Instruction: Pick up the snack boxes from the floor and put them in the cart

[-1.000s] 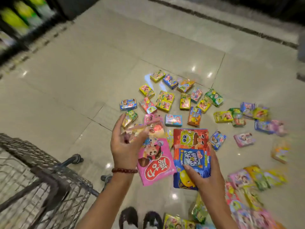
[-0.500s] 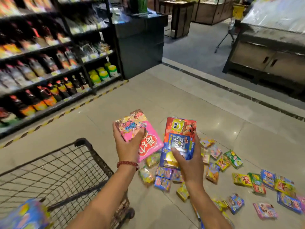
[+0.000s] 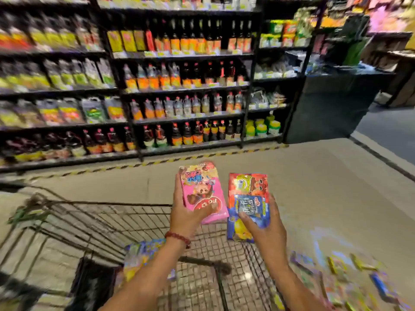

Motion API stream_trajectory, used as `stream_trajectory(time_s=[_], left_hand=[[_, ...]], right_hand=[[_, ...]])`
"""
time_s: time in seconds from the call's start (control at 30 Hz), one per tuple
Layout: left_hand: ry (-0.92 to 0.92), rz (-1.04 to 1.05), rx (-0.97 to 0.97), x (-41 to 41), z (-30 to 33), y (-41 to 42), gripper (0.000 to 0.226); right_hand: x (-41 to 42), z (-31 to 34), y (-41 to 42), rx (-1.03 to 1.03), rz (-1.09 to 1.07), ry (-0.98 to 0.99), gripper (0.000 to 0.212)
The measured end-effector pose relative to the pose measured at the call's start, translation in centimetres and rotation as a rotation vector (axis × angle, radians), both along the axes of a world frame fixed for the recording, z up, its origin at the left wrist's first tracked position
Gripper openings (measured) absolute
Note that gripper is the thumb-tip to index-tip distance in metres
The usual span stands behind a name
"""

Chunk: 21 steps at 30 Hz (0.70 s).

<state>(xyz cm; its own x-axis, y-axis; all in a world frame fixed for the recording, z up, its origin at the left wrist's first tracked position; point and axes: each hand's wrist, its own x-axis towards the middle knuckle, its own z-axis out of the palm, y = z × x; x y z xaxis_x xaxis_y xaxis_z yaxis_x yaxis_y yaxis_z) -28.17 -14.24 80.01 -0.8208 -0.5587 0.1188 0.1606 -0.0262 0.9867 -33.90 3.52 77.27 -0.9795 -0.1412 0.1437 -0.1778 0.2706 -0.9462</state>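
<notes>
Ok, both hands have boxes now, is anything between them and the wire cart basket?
Nothing visible. The left hand holds the pink snack box and the right hand holds the red-and-blue snack box above the open top of the black wire shopping cart. One colourful pack already lies inside.

Black shelves (image 3: 184, 88) fill the back of a shop, several tiers high and packed tight. Dark bottles (image 3: 197, 74) with orange labels stand in rows in the middle bay, pouches (image 3: 67, 75) crowd the left bay, and green-capped jars (image 3: 262, 127) sit low at the right end. A yellow-and-black stripe (image 3: 202, 156) runs along the floor just before the shelves. The floor (image 3: 314, 187) is pale glossy tile. Right of the shelves stands a dark counter (image 3: 332, 104), with a grey aisle (image 3: 390, 129) beyond it.
</notes>
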Motion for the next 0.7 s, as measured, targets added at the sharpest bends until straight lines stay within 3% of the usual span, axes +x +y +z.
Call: stream_trajectory(time_s=[0.17, 0.33, 0.7], left_hand=[[-0.038, 0.077, -0.001, 4.0, -1.7, -11.2, 0.106], [-0.138, 0.128, 0.041, 7.1, -5.3, -19.0, 0.109], [-0.369, 0.200, 0.224, 11.9, -17.4, -23.0, 0.109]], right_hand=[[1.3, -0.1, -11.6, -0.050, 0.211, -0.024, 0.070], [2.6, -2.1, -19.4, -0.052, 0.308, -0.095, 0.073], [4.0, -13.2, -22.6, -0.007, 0.384, -0.315, 0.070]])
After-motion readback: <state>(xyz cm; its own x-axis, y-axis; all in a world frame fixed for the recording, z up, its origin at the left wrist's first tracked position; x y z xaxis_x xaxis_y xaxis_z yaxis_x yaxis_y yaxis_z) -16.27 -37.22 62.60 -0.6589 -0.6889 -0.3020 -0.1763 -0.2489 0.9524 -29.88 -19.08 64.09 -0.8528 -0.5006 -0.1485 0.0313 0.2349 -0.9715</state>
